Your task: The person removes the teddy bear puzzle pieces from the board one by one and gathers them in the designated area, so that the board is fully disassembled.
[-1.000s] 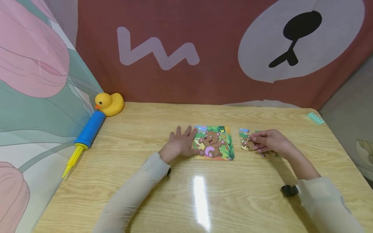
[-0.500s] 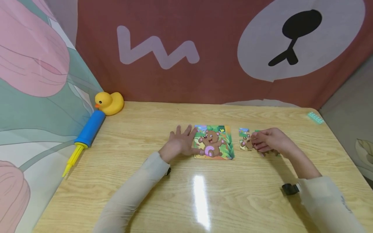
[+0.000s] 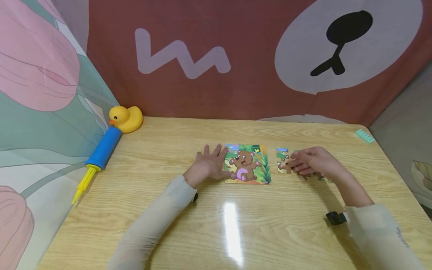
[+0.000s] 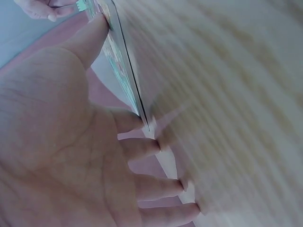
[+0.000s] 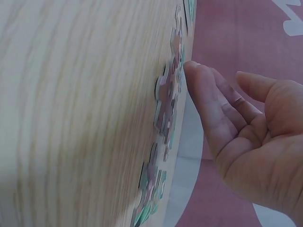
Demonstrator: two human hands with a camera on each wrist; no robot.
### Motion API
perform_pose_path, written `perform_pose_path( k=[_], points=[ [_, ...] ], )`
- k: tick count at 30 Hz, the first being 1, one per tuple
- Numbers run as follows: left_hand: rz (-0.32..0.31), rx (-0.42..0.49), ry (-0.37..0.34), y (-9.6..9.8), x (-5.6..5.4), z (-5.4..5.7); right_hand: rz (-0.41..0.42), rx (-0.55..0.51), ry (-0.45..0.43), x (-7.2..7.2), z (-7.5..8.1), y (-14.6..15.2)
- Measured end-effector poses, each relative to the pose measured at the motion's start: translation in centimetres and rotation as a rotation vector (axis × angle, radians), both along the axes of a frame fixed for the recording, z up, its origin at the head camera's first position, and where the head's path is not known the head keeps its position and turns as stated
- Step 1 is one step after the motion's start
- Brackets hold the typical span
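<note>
Right wrist: our right hand [image 5: 258, 142], unclenched, grasps nothing; puzzle pieces [image 5: 165, 97] beside it seem light, stiff; we'd pinch edges

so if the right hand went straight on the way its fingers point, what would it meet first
The right hand would probably meet the loose puzzle pieces just ahead, though its height above them is unclear.

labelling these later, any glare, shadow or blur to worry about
Head view: bright glare streak on the table below the bear picture, shadow beside the right forearm; left wrist view: table grain blurred, left hand sharper; right wrist view: soft shadow beside the puzzle pieces.
</note>
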State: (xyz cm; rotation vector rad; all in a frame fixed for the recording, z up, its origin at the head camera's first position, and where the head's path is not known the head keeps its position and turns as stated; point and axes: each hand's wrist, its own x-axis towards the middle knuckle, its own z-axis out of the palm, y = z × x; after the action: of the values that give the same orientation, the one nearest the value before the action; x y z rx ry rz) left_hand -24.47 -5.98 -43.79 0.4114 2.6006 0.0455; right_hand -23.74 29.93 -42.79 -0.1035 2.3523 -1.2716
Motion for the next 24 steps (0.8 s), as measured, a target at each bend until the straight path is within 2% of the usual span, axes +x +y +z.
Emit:
perform_pose_path(
  k=[9, 17, 24],
  points=[
    [-0.011, 0.046, -0.015, -0.3, 0.1, 0.3, 0.008, -0.030, 0.008, -0.3, -0.2, -1.0],
    [-0.067, 0.092, 0.012, -0.2, 0.0, 0.5, 0.039, -0.054, -0.005, -0.6, -0.4, -2.7],
    [-0.128, 0.099, 0.040, 1.1, -0.2, 0.4, 0.062, -0.107, -0.033, -0.8, -1.4, -4.6]
  ],
)
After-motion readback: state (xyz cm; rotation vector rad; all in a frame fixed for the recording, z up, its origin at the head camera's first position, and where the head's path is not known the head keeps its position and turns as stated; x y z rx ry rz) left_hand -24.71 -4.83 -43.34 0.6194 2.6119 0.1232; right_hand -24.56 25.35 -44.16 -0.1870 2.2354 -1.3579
